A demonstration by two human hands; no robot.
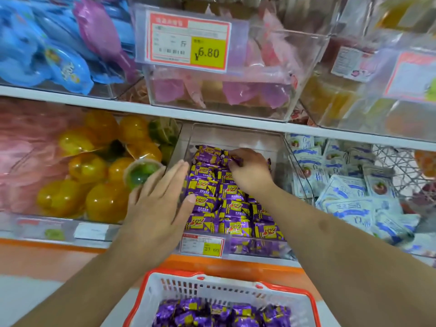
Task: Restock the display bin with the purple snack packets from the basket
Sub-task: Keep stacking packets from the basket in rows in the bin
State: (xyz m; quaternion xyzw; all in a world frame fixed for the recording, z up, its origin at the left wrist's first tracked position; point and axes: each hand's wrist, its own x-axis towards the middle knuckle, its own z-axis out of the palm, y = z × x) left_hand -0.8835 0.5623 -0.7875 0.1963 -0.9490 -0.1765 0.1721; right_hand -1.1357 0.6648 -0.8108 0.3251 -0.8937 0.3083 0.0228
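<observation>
In front of you the shelf (165, 112) runs left to right in two tiers of clear bins. On the lower tier, the display bin (236, 135) sits in the middle, packed with purple snack packets (212, 204) from its near edge to about halfway back; its far part shows bare wall. Left of it is a bin of orange jelly cups (89, 166), right of it a bin of white-and-blue sachets (349, 192). Near you, below the shelf edge, the basket (212, 291) with its orange rim holds more purple packets (221, 312).

Your left hand (160, 199) lies flat on the left side of the display bin, fingers straight and released, thumb touching the packets. Your right hand (250, 171) reaches deeper into the bin, its fingers (232, 159) curled and pinching one purple packet (230, 156) at the far end of the pile. A price tag (201, 244) is fixed to the bin's near face.
</observation>
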